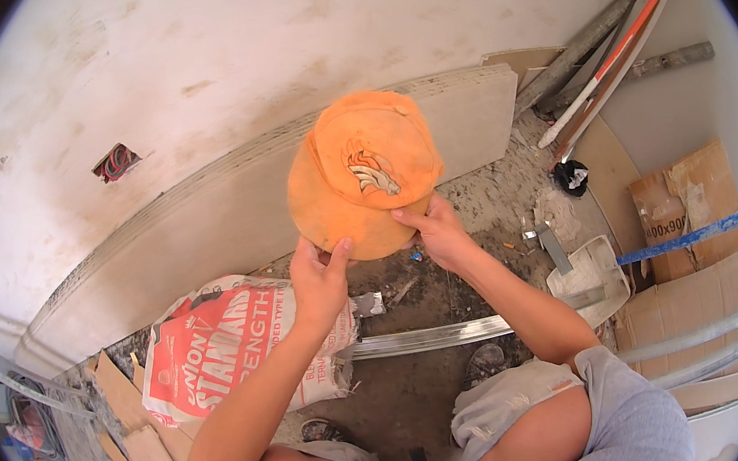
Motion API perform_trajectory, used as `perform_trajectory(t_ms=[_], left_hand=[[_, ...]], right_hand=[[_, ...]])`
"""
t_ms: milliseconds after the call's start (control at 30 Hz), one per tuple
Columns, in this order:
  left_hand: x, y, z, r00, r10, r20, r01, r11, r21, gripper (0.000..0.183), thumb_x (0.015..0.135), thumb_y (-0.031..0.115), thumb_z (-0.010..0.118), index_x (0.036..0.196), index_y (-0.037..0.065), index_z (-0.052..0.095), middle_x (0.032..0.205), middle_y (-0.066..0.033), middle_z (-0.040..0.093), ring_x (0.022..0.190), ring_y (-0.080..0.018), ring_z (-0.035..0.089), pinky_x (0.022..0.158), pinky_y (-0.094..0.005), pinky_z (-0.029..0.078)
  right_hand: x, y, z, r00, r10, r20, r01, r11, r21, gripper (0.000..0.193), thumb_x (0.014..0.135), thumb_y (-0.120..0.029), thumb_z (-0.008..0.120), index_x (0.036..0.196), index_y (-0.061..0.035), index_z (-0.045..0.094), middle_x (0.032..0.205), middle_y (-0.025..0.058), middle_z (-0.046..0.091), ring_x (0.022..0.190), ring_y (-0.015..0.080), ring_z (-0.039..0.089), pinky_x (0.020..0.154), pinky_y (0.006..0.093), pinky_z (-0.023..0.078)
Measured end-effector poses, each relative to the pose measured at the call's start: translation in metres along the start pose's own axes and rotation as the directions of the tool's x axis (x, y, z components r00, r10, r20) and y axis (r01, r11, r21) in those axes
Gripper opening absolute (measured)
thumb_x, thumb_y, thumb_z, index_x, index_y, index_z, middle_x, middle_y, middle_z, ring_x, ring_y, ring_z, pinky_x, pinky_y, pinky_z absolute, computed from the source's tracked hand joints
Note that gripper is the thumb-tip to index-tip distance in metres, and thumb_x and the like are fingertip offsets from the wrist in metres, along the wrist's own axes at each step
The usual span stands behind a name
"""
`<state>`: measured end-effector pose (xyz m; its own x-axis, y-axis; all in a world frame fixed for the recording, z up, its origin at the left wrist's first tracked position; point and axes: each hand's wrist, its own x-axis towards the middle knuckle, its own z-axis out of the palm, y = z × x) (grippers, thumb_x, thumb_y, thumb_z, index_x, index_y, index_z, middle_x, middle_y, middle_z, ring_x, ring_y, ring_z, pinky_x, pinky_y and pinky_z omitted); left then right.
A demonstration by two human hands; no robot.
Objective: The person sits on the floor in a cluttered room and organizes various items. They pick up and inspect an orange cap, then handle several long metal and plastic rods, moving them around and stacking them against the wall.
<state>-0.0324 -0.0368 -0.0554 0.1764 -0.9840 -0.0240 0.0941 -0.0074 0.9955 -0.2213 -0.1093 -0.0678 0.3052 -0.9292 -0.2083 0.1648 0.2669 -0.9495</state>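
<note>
Both hands hold up an orange cap [383,152] in front of me, its brim toward me and its crown away. An embroidered animal-head emblem shows on the crown. My left hand [320,276] grips the brim's near left edge, thumb on top and fingers mostly hidden underneath. At the right side of the brim, my right hand [437,232] pinches it near where the crown begins, thumb above. The cap's underside is out of sight.
Large boards [230,191] lean along the wall. A red and white sack [228,344] lies left, beside metal channels [434,336]. At right stand a dustpan-like white scoop [598,269] with a blue handle, cardboard [690,206] and pipes [666,61]. An open wall box [117,162] shows wires.
</note>
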Motion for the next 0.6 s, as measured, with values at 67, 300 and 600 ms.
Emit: perform_trajectory(t_ms=[67, 300, 600], left_hand=[[0.001, 0.001, -0.005, 0.995, -0.093, 0.029, 0.094, 0.995, -0.038, 0.038, 0.093, 0.017, 0.061, 0.123, -0.001, 0.046, 0.111, -0.0115, 0.062, 0.092, -0.0164, 0.063, 0.077, -0.0309, 0.054], [0.004, -0.002, -0.015, 0.954, -0.267, 0.135, 0.283, 0.952, -0.117, 0.040, 0.093, 0.024, 0.063, 0.122, 0.001, 0.045, 0.110, -0.0106, 0.061, 0.090, -0.0178, 0.064, 0.076, -0.0304, 0.053], [0.000, 0.000, -0.009, 0.935, -0.310, 0.171, 0.337, 0.928, -0.159, 0.043, 0.093, 0.028, 0.064, 0.119, -0.001, 0.046, 0.107, -0.0111, 0.062, 0.088, -0.0184, 0.065, 0.074, -0.0289, 0.053]], right_hand=[[-0.001, -0.003, 0.002, 1.000, -0.005, -0.002, 0.005, 1.000, -0.020, 0.037, 0.090, -0.016, 0.066, 0.121, -0.0050, 0.050, 0.108, 0.0046, 0.064, 0.088, 0.0120, 0.063, 0.058, 0.0263, 0.051], [-0.003, -0.004, -0.001, 0.998, -0.065, 0.017, 0.065, 0.998, -0.007, 0.038, 0.089, -0.017, 0.066, 0.121, -0.0041, 0.050, 0.108, 0.0039, 0.064, 0.091, 0.0116, 0.062, 0.061, 0.0270, 0.051], [-0.004, -0.011, -0.004, 0.996, -0.074, 0.054, 0.068, 0.992, 0.108, 0.041, 0.088, -0.007, 0.065, 0.125, -0.0018, 0.048, 0.118, 0.0074, 0.061, 0.103, 0.0149, 0.060, 0.082, 0.0303, 0.051]])
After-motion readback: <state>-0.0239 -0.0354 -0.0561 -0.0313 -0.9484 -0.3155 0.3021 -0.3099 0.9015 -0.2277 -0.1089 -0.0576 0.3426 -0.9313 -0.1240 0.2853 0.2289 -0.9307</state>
